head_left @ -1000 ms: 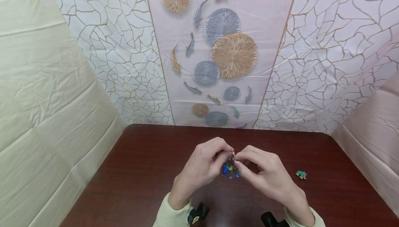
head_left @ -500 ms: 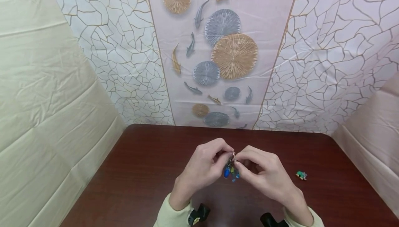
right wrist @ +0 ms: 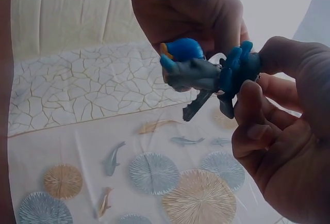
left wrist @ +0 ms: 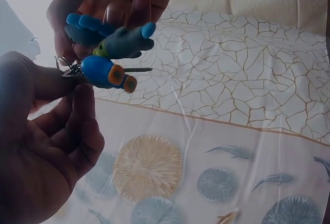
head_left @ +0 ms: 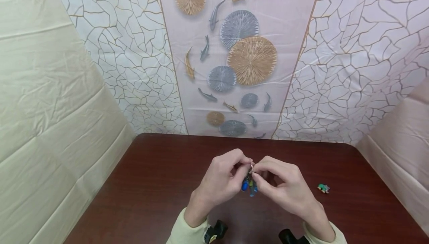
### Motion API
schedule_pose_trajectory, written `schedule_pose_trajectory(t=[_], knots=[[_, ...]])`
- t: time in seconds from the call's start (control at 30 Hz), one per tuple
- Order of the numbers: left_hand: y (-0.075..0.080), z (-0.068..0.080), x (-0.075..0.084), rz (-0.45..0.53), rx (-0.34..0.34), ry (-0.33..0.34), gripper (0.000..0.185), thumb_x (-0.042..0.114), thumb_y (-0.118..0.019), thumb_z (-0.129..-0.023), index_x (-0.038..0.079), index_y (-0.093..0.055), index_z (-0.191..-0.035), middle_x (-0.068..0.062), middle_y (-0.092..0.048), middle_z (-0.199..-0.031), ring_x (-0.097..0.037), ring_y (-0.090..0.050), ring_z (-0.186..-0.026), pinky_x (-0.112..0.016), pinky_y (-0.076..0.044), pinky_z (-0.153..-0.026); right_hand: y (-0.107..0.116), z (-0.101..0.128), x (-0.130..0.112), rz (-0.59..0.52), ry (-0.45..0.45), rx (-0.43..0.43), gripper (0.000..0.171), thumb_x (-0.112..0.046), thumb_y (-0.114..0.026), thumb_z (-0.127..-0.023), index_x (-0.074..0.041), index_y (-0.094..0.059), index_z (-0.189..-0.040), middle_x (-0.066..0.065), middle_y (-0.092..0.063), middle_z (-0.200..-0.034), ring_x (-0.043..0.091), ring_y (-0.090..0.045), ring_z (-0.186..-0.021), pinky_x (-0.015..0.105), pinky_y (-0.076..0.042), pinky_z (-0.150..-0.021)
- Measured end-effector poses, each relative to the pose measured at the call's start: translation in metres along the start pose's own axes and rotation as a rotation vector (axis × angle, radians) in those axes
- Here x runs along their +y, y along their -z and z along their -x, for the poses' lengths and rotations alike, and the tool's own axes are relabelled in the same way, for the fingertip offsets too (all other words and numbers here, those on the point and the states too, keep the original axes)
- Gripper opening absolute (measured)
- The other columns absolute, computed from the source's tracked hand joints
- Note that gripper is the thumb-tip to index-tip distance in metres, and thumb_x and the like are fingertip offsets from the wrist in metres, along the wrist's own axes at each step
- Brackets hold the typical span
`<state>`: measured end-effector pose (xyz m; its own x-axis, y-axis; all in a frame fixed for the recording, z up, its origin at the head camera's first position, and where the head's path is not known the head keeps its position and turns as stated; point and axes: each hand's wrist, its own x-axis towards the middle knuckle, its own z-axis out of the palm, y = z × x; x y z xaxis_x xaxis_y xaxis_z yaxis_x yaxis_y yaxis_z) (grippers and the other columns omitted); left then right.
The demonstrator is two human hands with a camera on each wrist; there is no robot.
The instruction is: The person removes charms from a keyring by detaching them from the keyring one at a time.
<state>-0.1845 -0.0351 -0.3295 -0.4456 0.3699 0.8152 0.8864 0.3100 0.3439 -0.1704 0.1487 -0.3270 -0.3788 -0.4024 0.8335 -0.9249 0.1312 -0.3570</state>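
While both hands meet above the desk [head_left: 151,184], the left hand [head_left: 219,178] and right hand [head_left: 285,188] each pinch the small metal ring [head_left: 251,167], fingertips together, so the blue charms [head_left: 248,185] dangle free beneath, clear of the wood. Holding it raised likely keeps the ring in sight. A small green figure [head_left: 323,188] lies well apart, off to the right.

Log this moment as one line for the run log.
left hand: pinches key ring | right hand: pinches key ring | blue charms: hang below ring, above table | small green figure: on table, apart
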Motion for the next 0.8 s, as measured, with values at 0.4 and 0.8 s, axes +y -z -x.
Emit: schedule_pose_trajectory(t=[0.4, 0.8], knots=[[-0.0025, 0.0, 0.0011, 0.06, -0.042, 0.179, 0.002, 0.009, -0.06, -0.094, 0.011, -0.061, -0.094, 0.005, -0.07, -0.085, 0.003, -0.053, -0.067, -0.008, -0.045, -0.059, 0.0026, 0.0003, 0.0027, 0.082, -0.025, 0.027, 0.031, 0.017, -0.068, -0.073, -0.01, -0.067, -0.089, -0.005, -0.058, -0.078, -0.001, -0.049, -0.065, 0.009, -0.038, -0.049], [-0.0031, 0.0008, 0.0029, -0.16, 0.044, 0.126, 0.01, 0.01, -0.067, -0.087, 0.017, -0.062, -0.081, 0.009, -0.068, -0.077, -0.002, -0.05, -0.064, -0.009, -0.038, -0.062, 0.0028, 0.0017, 0.0034, 0.064, -0.049, 0.005, 0.035, 0.019, -0.069, -0.073, -0.01, -0.067, -0.091, -0.005, -0.059, -0.079, 0.0, -0.05, -0.066, 0.009, -0.04, -0.051]])
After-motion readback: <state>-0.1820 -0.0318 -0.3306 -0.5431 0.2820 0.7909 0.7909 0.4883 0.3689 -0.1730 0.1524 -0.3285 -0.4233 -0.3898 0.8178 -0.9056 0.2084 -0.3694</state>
